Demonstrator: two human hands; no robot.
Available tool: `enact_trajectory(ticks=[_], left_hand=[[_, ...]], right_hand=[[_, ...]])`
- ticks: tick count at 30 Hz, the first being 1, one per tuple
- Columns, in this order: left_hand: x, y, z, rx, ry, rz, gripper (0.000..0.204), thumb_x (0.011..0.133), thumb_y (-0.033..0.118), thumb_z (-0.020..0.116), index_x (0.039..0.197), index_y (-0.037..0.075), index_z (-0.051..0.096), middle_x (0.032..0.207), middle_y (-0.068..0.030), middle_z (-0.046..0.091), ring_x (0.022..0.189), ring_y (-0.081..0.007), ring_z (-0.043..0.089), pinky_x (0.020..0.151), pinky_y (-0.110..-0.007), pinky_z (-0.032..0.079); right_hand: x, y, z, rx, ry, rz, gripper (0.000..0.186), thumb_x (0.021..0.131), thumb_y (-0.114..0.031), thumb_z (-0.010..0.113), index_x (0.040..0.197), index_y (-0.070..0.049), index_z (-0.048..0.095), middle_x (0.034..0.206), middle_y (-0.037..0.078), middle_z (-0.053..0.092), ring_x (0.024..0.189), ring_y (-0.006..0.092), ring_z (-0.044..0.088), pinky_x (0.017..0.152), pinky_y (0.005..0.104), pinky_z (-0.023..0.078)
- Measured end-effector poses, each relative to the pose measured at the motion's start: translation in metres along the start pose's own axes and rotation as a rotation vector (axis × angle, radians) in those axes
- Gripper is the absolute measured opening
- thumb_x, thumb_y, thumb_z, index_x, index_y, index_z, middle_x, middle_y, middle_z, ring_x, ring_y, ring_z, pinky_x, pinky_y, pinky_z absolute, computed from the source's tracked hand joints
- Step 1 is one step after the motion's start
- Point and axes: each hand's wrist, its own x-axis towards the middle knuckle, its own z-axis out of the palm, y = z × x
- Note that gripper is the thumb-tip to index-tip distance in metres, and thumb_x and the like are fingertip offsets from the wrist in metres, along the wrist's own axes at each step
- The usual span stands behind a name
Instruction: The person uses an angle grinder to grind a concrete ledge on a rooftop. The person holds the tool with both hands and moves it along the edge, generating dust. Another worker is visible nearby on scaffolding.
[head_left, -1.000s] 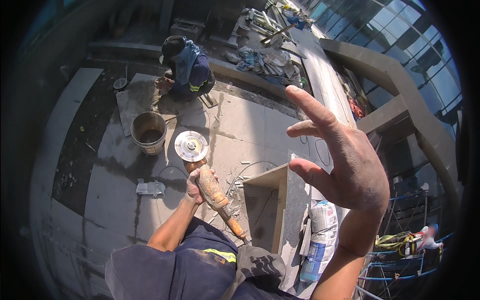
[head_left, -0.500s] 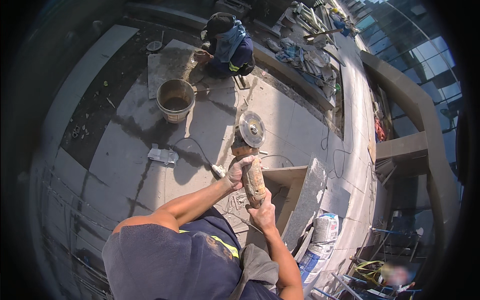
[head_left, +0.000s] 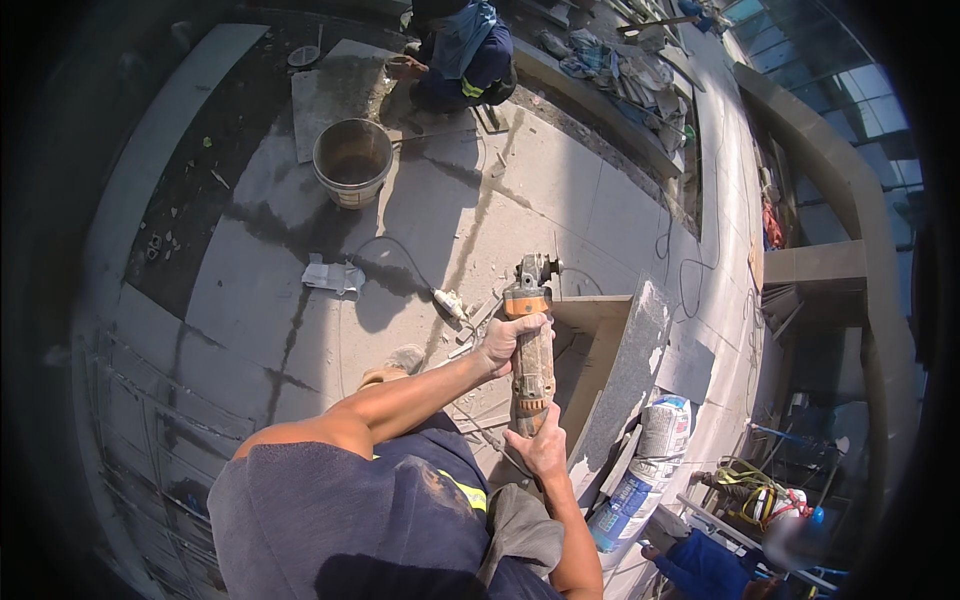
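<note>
A dusty angle grinder (head_left: 533,365) with an orange collar is held upright in front of me, head pointing away. My left hand (head_left: 512,343) wraps round its body just below the collar. Lower down, my right hand (head_left: 541,447) is closed round the rear end of the handle. The thin cutting disc (head_left: 557,265) stands edge-on at the right side of the metal head, apart from any surface. Just right of the grinder is an open-fronted box-like frame with a grey stone slab (head_left: 625,375) leaning along it.
A bucket (head_left: 352,193) stands ahead left, near a crouching co-worker (head_left: 470,60). A white cable connector (head_left: 450,303) and a crumpled white packet (head_left: 333,277) lie on the paving (head_left: 250,330). Filled sacks (head_left: 640,485) sit at right. Another person in blue (head_left: 703,562) is at lower right.
The grinder has turned in my hands: its disc faced me before and now shows edge-on. It has shifted slightly right and lower. A person in blue has come into view at lower right.
</note>
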Motion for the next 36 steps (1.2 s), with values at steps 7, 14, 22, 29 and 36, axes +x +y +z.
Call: enact_trajectory(ticks=[7,14,22,29,36], left_hand=[[-0.024,-0.040,0.010,0.027,-0.028,-0.039,0.036,0.084,0.012,0.077,0.116,0.004,0.061,0.094,-0.0067,0.069,0.085,-0.0210,0.071,0.078,-0.037,0.061],[-0.052,-0.076,0.033,0.122,-0.123,-0.039,0.037,0.081,0.012,0.080,0.114,0.005,0.062,0.094,-0.0055,0.068,0.082,-0.0205,0.070,0.076,-0.037,0.060],[-0.104,-0.146,0.041,0.281,-0.097,0.054,0.041,0.080,0.015,0.081,0.115,0.005,0.062,0.097,-0.0058,0.067,0.086,-0.0197,0.069,0.077,-0.038,0.059],[-0.173,-0.186,0.035,0.322,-0.079,0.104,0.046,0.083,0.022,0.076,0.121,0.004,0.058,0.100,-0.0113,0.067,0.093,-0.0263,0.070,0.083,-0.045,0.060],[-0.196,-0.195,0.014,0.358,-0.039,0.150,0.041,0.087,0.021,0.073,0.122,0.004,0.057,0.104,-0.0118,0.068,0.096,-0.0273,0.069,0.085,-0.045,0.059]], right_hand=[[-0.046,0.033,0.026,0.043,0.176,0.003,0.079,0.070,-0.021,0.090,0.128,0.003,0.042,0.099,0.027,0.070,0.093,0.0453,0.070,0.081,0.0472,0.056],[-0.087,0.057,0.020,0.079,0.152,0.068,0.066,0.069,-0.018,0.088,0.115,0.006,0.046,0.089,0.028,0.070,0.086,0.0462,0.070,0.073,0.0479,0.056],[-0.157,0.110,0.038,0.205,0.285,0.066,0.069,0.069,-0.017,0.087,0.119,0.006,0.046,0.091,0.029,0.069,0.087,0.0480,0.069,0.074,0.0495,0.056],[-0.215,0.167,0.056,0.233,0.236,-0.101,0.075,0.072,-0.016,0.081,0.126,0.014,0.040,0.103,0.039,0.061,0.098,0.0525,0.064,0.086,0.0505,0.055],[-0.242,0.175,0.061,0.234,0.207,-0.230,0.060,0.074,-0.013,0.076,0.118,0.015,0.045,0.111,0.035,0.056,0.103,0.0496,0.062,0.090,0.0473,0.054]])
